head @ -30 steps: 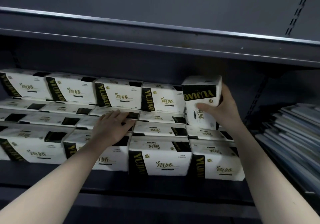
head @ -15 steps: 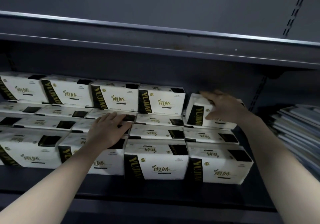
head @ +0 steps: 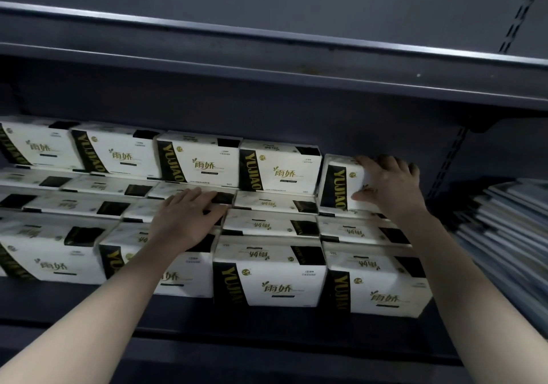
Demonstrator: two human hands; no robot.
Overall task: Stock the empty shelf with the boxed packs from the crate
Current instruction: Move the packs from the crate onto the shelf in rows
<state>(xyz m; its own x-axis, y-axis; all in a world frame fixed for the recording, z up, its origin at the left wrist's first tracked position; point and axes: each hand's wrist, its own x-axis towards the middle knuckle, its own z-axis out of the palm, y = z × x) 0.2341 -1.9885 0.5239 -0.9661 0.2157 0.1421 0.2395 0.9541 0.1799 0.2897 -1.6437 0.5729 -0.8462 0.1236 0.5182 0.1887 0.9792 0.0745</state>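
Note:
White boxed packs with black and gold bands fill a dark shelf (head: 267, 327) in several rows, stepped higher toward the back. At the right end of the back upper row a pack (head: 341, 188) lies flat, its band facing me. My right hand (head: 385, 185) grips that pack, fingers curled over its top edge, thumb on its front face. My left hand (head: 189, 217) rests flat, fingers straight, on the tops of the middle-row packs (head: 267, 223). The crate is out of view.
The shelf above (head: 267, 54) overhangs the packs closely. A slotted upright (head: 450, 158) borders the bay on the right. Beyond it lies a slanted stack of flat blue-grey items (head: 510, 229). A dark strip of bare shelf runs in front of the front row.
My right hand turned the pack from standing on end to lying flat and set it down at the right end of the back row. My left hand stayed put.

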